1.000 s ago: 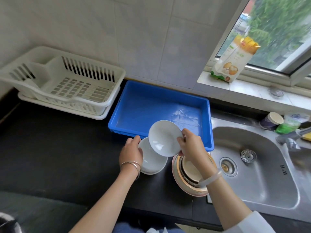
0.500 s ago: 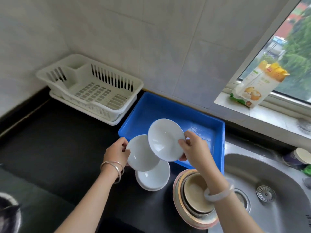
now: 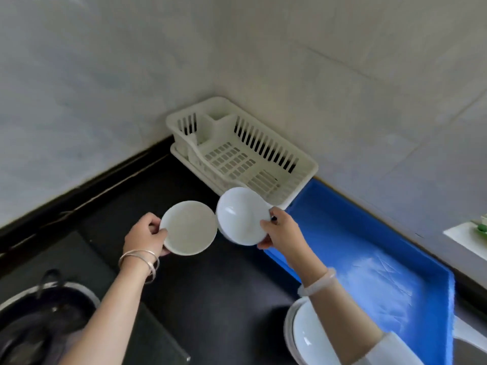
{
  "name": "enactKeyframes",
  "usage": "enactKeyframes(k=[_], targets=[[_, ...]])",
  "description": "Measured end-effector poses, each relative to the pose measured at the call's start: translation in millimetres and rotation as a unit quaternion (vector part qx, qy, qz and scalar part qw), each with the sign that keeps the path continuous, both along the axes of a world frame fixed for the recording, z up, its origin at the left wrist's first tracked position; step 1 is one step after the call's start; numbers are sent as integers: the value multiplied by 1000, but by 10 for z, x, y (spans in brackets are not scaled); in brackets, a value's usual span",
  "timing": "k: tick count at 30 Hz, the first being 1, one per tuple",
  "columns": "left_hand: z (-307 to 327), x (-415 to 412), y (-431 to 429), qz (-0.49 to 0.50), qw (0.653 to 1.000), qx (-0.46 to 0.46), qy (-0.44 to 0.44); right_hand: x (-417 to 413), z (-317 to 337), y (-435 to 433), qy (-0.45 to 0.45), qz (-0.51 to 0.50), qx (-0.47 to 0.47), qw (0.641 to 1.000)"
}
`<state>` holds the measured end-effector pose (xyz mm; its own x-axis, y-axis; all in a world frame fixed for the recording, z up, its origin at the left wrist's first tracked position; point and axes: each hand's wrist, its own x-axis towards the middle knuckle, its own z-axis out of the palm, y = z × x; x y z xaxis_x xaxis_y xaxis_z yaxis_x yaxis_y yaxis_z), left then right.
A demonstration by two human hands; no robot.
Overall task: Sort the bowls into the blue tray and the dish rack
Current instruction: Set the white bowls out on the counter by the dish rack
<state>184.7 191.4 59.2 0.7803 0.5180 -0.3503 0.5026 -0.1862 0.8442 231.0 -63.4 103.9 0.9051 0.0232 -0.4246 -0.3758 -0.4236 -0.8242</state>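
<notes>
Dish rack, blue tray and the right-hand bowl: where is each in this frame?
dish rack [image 3: 232, 159], head view, on its bare slotted floor.
blue tray [image 3: 355, 246], head view, on its bare floor.
right-hand bowl [image 3: 241, 216], head view, on the middle of the white surface facing the camera.

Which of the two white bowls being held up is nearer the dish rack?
The right-hand bowl: its rim overlaps the front edge of the dish rack in this view. The left-hand bowl is held further left, over the dark counter.
</notes>
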Motion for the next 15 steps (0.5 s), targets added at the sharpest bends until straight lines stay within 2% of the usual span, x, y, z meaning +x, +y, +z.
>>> enactKeyframes(k=[3,7,11,15], targets=[[-150,97,385,82,996,-15,-5,341,-230,494,37,-2,48,998],[-333,245,795,152,988,-25,-7,706,-487,1117,37,34,31,998],[-523,399,1137,225,973,-50,1,953,-751,1639,65,31,55,996],[-658,528,1347,258,963,-69,8,1168,-948,1947,74,20,54,996]])
